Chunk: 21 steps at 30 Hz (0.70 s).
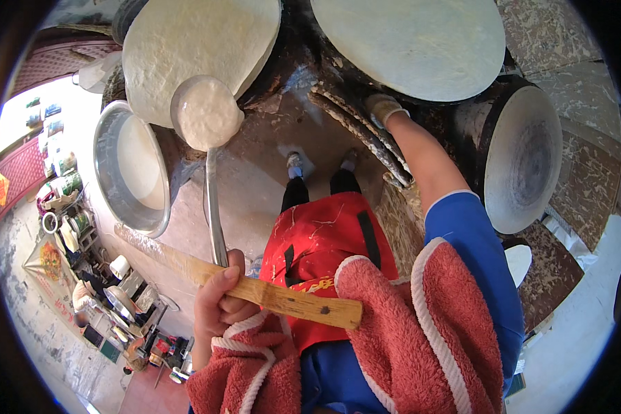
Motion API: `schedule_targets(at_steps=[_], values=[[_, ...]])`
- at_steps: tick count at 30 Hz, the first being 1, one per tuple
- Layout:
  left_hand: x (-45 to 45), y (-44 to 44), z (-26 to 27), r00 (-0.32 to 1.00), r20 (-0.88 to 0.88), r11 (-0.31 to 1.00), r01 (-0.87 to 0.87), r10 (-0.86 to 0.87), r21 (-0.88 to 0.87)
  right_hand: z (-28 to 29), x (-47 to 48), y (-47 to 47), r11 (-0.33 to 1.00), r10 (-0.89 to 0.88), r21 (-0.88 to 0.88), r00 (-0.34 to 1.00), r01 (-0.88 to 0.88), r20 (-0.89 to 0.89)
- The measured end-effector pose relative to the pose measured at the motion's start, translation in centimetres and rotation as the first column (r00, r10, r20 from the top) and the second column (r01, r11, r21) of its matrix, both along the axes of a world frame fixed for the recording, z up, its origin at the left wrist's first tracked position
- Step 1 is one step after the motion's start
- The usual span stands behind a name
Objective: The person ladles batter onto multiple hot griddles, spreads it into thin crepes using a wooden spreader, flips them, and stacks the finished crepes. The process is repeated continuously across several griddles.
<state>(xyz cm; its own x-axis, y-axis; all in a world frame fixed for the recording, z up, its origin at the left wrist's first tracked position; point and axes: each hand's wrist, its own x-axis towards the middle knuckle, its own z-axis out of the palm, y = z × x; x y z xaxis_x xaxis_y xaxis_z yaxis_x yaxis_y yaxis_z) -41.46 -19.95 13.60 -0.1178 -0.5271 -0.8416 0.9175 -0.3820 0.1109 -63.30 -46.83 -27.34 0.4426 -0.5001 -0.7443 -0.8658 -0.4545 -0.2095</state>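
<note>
My left hand [225,297] grips a flat bamboo scraper [305,305] together with the metal handle of a ladle [216,207]. Thick pale batter [207,115] fills the ladle's bowl, which appears over the near edge of a round griddle [202,52] coated with a pale sheet. On my right, my right hand [385,109], in a soiled work glove, reaches down below a second round griddle [419,46], beside long firewood sticks [365,132]. Its fingers are partly hidden, so whether it holds a stick does not show.
A metal basin [158,217] of batter stands at the left. To the right is a smaller round pan [522,160] with a darkened centre. Brown boards [595,191] lie beyond it. Shelves with tubs and tools [129,305] line the far left. A red towel [445,321] hangs over me.
</note>
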Motion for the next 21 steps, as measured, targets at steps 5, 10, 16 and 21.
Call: schedule_targets(at_steps=[5,10,16,21], values=[[-0.6,0.7,0.0,0.998,-0.061,0.999,-0.014,0.012,-0.033,-0.3,-0.3,0.2,0.996,-0.003,-0.090,0.999,0.007,0.042],[-0.6,1.3,0.5,1.000,-0.002,1.000,0.025,-0.025,0.018,2.8,-2.4,0.4,0.997,0.071,-0.007,0.995,-0.071,0.064],[0.1,1.2,0.9,0.973,0.039,0.972,0.231,-0.229,-0.040,14.7,-7.2,5.0,0.932,-0.285,-0.050,0.811,0.359,0.512],[1.2,0.6,1.1,0.888,0.097,0.890,0.454,-0.450,-0.030,23.2,-9.9,15.9,0.698,-0.293,-0.094,0.403,0.710,0.867]])
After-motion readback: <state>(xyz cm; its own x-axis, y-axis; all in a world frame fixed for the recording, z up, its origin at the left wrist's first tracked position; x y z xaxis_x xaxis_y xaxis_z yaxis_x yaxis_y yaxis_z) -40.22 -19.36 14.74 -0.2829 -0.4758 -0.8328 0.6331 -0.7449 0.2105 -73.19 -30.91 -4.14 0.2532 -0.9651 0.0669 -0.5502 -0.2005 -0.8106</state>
